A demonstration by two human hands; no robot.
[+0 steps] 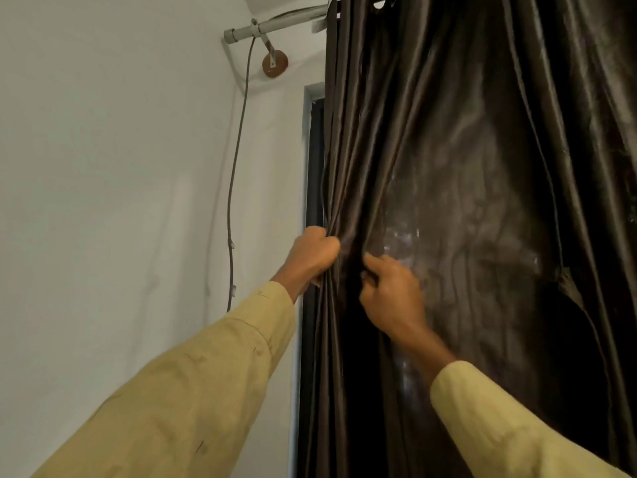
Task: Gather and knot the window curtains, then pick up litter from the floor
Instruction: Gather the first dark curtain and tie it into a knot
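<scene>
A dark brown, shiny curtain (475, 188) hangs in folds from a grey rod (275, 27) and fills the right half of the view. My left hand (312, 255) is closed around the bunched left edge of the curtain at mid height. Just to its right, my right hand (391, 291) pinches a fold of the same curtain between thumb and fingers. Both arms wear pale yellow sleeves. The floor and any litter are out of view.
A white wall (120, 184) fills the left side. A thin grey cable (238, 160) hangs down it from the rod's bracket (274, 63). A dark window frame edge (315, 167) shows beside the curtain.
</scene>
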